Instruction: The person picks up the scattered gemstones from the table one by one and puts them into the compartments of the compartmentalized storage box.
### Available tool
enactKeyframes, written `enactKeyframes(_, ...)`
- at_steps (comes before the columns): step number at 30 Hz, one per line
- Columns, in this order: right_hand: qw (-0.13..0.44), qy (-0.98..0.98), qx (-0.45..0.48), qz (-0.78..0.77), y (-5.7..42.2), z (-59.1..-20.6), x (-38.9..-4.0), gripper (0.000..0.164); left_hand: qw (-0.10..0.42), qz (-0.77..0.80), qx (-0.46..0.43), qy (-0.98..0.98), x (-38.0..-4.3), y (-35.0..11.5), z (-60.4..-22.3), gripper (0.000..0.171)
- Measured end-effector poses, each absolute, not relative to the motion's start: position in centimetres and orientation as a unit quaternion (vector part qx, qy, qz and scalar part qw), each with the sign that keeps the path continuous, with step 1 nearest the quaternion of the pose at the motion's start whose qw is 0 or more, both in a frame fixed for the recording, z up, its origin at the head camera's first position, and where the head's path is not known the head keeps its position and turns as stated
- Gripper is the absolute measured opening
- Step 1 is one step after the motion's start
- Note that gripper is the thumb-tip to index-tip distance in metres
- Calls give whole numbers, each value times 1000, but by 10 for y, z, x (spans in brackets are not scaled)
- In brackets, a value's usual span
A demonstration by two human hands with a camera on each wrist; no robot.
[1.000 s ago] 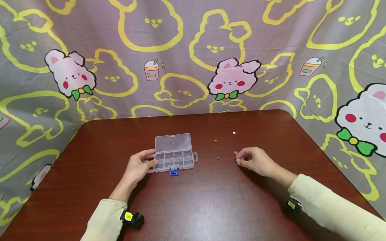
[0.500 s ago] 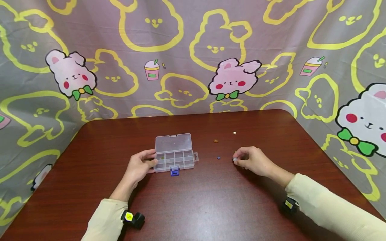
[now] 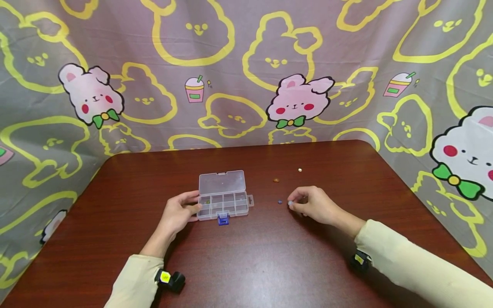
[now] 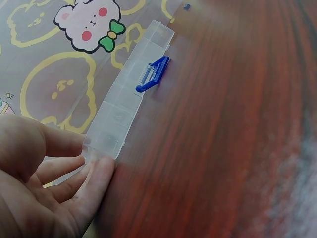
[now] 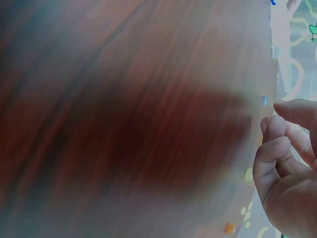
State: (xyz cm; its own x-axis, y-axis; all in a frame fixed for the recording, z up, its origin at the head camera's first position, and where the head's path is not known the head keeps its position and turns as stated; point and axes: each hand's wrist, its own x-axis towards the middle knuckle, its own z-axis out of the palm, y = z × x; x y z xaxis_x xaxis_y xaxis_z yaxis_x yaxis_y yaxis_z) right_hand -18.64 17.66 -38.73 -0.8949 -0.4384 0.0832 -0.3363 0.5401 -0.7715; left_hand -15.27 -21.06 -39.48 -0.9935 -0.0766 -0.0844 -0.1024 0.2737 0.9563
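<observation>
A clear plastic compartment box (image 3: 223, 204) lies on the table with its lid raised at the back and a blue latch (image 3: 223, 220) in front. My left hand (image 3: 179, 211) grips its left end, thumb at the near corner and fingers behind, also plain in the left wrist view. A small green stone (image 3: 207, 201) lies in the back left compartment. To the right, my right hand (image 3: 313, 204) pinches a pale blue stone (image 3: 290, 203) between thumb and index finger, low over the table. Just left of that hand lies a small dark blue stone (image 3: 280, 202).
An orange-brown stone (image 3: 276, 180) and a whitish one (image 3: 300, 170) lie farther back on the brown table (image 3: 246, 265). A curtain (image 3: 239, 64) with cartoon rabbits surrounds the table's back and sides. Each wrist wears a small black camera (image 3: 169, 280).
My right hand has moved left with the pale blue stone, close to the dark blue one. A yellowish stone seen earlier is now hidden by that hand. The left hand keeps its hold.
</observation>
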Motion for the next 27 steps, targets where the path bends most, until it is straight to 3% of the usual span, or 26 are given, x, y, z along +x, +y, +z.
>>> enactKeyframes(27,51,854,-262,-446,118,-385,-196,7,9,604,-51,795,-152,-211,-396,45)
